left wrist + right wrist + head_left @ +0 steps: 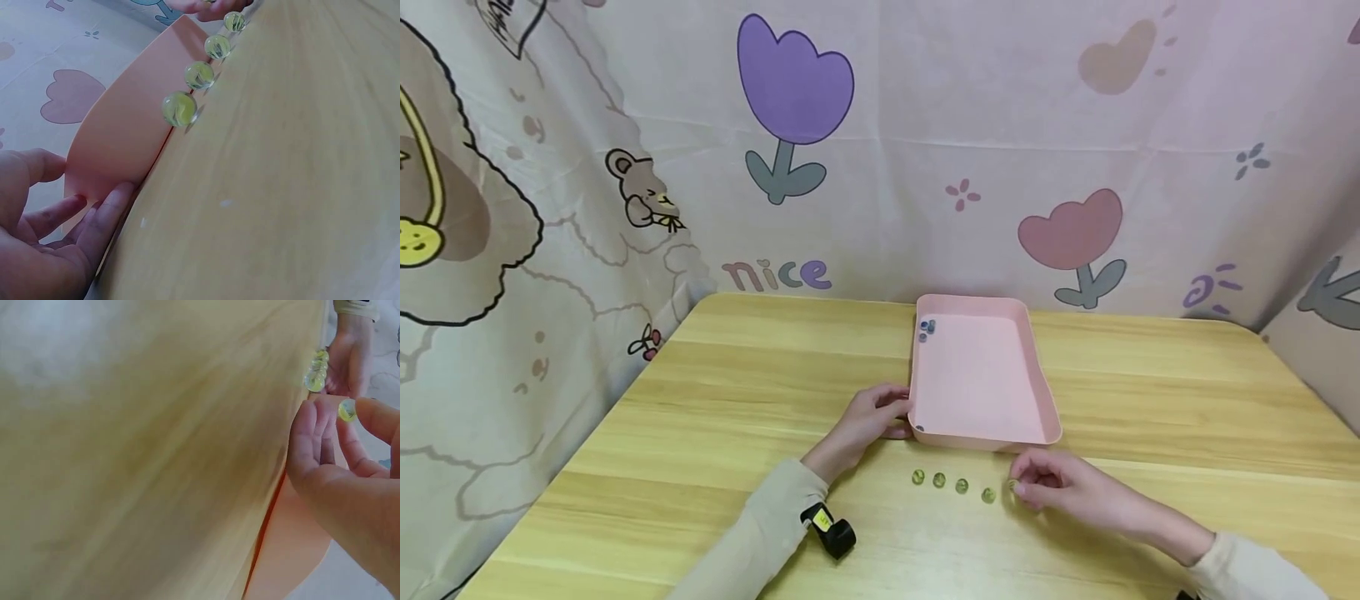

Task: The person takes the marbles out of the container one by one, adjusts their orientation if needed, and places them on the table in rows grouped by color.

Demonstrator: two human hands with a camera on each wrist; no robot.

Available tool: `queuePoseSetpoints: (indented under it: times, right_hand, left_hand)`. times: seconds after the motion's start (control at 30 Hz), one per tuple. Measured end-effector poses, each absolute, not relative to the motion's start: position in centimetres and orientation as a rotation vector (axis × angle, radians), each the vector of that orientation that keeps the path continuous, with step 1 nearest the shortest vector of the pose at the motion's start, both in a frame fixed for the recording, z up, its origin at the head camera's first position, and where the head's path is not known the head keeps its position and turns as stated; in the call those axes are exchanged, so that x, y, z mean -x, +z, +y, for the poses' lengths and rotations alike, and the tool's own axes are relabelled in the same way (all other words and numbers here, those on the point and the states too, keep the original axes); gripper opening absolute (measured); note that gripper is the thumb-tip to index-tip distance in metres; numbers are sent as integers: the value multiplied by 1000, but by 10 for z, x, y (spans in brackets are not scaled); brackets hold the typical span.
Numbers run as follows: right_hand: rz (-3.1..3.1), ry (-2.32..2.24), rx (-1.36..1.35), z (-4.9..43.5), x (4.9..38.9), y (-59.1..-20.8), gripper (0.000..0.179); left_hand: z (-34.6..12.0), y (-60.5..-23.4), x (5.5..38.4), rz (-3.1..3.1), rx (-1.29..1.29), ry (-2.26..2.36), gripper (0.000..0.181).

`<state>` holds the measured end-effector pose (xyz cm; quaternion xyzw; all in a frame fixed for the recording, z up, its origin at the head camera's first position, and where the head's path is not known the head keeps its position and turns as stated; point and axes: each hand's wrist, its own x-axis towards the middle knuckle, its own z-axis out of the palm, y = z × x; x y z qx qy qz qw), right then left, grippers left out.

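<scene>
The shallow pink tray [985, 367] lies on the wooden table. Against its left front corner rests my left hand [867, 422], its fingertips touching the outer wall in the left wrist view. Between thumb and fingertip, my right hand [1060, 486] pinches a clear glass marble with a yellow-green swirl [347, 410], just off the tray's right front corner. Several matching marbles stand in a row before the tray; the nearest to my left hand is a yellow-green marble [179, 109]. Inside the tray, a few blue marbles [927, 327] cluster at the back left, and one dark marble [919, 428] sits in the front left corner.
A printed cloth [895, 108] with tulips and cartoon animals hangs behind and beside the table [775, 367]. A black wrist camera [831, 532] is strapped at my left sleeve. The tray's back edge sits close to the cloth.
</scene>
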<state>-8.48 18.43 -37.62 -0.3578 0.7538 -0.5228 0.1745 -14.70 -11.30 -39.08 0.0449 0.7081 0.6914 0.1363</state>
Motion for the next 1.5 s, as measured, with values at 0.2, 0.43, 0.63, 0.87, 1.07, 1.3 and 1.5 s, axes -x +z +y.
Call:
queuePoseSetpoints:
  times: [0.2, 0.43, 0.63, 0.87, 1.07, 1.3, 1.5]
  right_hand:
    - [2268, -1427, 994, 187, 82, -382, 4]
    - [2380, -1355, 1016, 184, 80, -380, 5]
    - [2488, -1280, 968, 181, 79, -377, 4]
    - [2539, -1234, 923, 178, 76, -375, 5]
    - [2566, -1237, 912, 177, 73, -375, 5]
    - [2572, -1301, 758, 176, 68, -376, 3]
    - [2544, -1384, 645, 174, 63, -379, 8]
  left_hand:
    - [-113, -394, 146, 2038, -115, 2002, 38]
    - [-113, -394, 148, 2037, -130, 2004, 38]
    - [-112, -390, 151, 2032, -134, 2015, 37]
    - [-112, -388, 151, 2032, -119, 2016, 37]
    - [-111, -389, 151, 2025, -113, 2011, 36]
    - [-109, -388, 151, 2036, -111, 2007, 35]
    - [-109, -390, 152, 2035, -83, 2010, 35]
